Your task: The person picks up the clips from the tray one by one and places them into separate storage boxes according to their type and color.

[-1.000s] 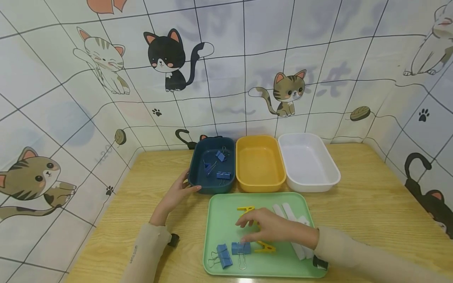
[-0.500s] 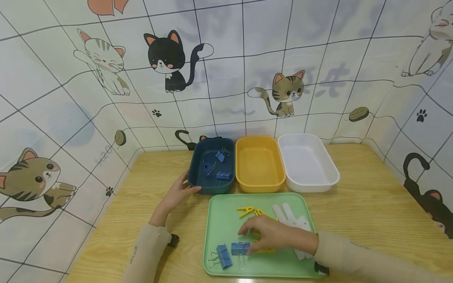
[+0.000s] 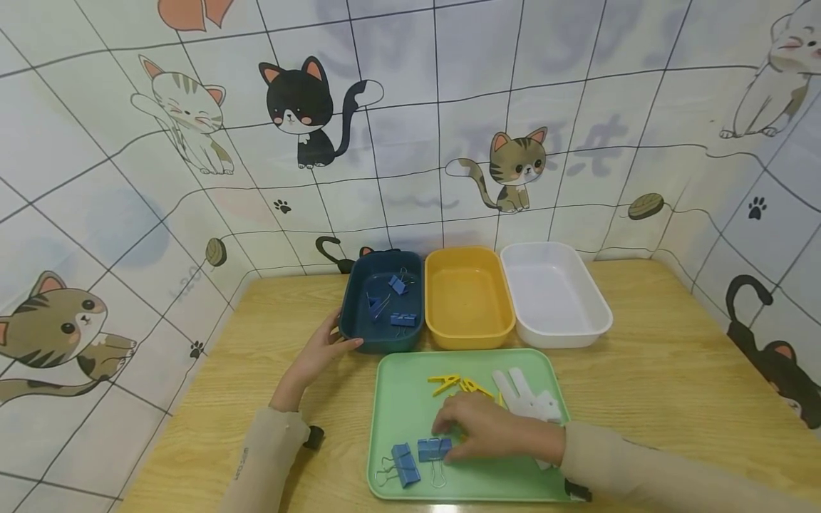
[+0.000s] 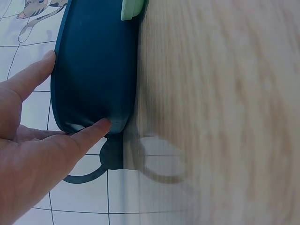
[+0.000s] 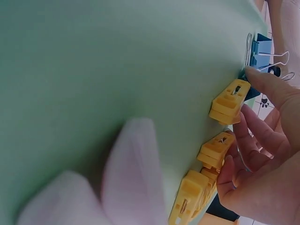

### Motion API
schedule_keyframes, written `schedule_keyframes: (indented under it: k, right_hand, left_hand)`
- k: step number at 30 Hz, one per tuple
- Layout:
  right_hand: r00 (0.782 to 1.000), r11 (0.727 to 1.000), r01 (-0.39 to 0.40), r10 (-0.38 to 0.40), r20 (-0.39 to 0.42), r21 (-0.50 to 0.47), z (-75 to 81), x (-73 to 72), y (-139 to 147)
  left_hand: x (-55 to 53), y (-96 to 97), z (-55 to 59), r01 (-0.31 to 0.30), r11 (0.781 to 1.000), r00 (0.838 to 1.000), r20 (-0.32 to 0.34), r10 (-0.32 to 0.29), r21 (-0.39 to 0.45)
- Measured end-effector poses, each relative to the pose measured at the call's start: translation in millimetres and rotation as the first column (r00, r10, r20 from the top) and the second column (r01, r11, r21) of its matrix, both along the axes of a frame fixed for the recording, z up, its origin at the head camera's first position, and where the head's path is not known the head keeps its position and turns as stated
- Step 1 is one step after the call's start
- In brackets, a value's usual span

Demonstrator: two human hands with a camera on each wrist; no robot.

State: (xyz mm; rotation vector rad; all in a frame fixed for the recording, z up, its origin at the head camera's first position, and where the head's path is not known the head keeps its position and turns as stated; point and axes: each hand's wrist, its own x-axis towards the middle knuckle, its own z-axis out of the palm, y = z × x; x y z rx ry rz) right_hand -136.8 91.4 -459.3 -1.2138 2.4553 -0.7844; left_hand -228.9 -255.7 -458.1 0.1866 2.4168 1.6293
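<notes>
My left hand (image 3: 318,350) rests against the left side and front corner of a dark blue bin (image 3: 381,338). In the left wrist view its extended fingers (image 4: 86,136) touch the outer wall. Inside that bin lie 3 blue binder clips (image 3: 403,320). Over the green tray (image 3: 400,385), my right hand (image 3: 490,425) has its thumb at the right end of a blue binder clip (image 3: 434,449), its other fingers bent above and apart from the thumb. Another blue binder clip (image 3: 405,465) lies to the left. Yellow clothespins (image 5: 229,101) lie beneath the right hand, partly hidden.
A yellow bin (image 3: 471,335) and a white bin (image 3: 564,335) stand right of the dark blue one, behind the tray. White plastic pieces (image 3: 526,399) lie on the tray's right side. A cat-patterned cloth (image 3: 410,142) surrounds the wooden table (image 3: 641,399).
My right hand has lowered toward the blue binder clip and its thumb has come to the clip's right end. The left hand stays at the dark blue bin.
</notes>
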Motion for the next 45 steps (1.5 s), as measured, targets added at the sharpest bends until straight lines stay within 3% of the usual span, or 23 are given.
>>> schedule_keyframes:
  k: [10,27,45]
  right_hand:
    - [1.0,1.0,0.022,-0.022,0.009,0.004,-0.6,0.0,-3]
    - [0.989,0.994,0.07,-0.057,0.135,-0.089,11.3,-5.9,-4]
    - [0.993,0.99,0.07,-0.057,0.101,-0.126,29.9,-17.0,-7]
  left_hand:
    - [1.2,-0.5,0.2,-0.001,1.0,1.0,0.001,0.001,-0.002]
    - [0.8,0.8,1.1,-0.001,1.0,1.0,0.005,0.001,0.001]
    - [0.4,0.7,1.3,-0.006,1.0,1.0,0.001,0.006,-0.005]
